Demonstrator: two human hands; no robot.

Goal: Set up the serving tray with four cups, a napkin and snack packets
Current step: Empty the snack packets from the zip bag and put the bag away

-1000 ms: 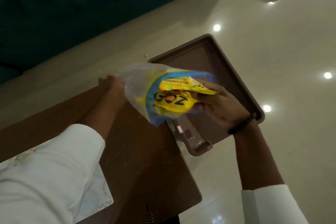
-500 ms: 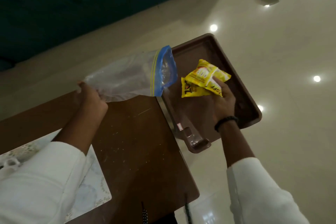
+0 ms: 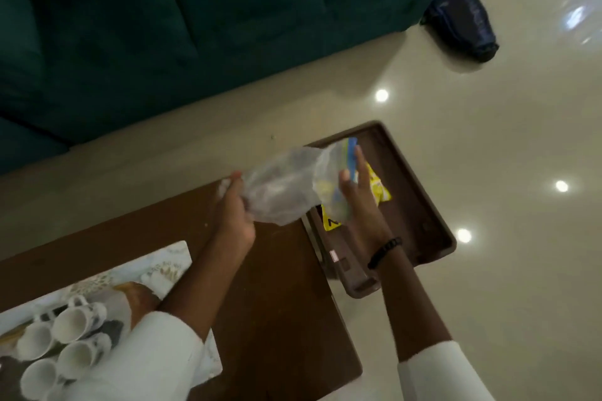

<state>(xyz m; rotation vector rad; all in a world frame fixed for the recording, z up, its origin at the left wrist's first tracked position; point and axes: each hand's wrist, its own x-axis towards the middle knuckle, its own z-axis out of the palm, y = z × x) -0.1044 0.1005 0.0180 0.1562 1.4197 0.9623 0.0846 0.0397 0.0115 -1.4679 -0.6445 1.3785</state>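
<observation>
Now my right hand [image 3: 356, 192] has let go, fingers spread: the snack packets [image 3: 379, 190] lie in the tray [image 3: 420, 205]. My left hand [image 3: 234, 208] stays clamped on the emptied bag [image 3: 280, 185]; cups [image 3: 71, 325] wait on the tabletop [image 3: 277, 303].

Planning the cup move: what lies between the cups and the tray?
In the head view, bare brown table and the left forearm lie between the cups and tray.

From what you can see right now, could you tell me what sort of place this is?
Most likely a home living room: a dark green sofa stands on a glossy tiled floor, and a low wooden table beside it holds white cups for serving.
</observation>
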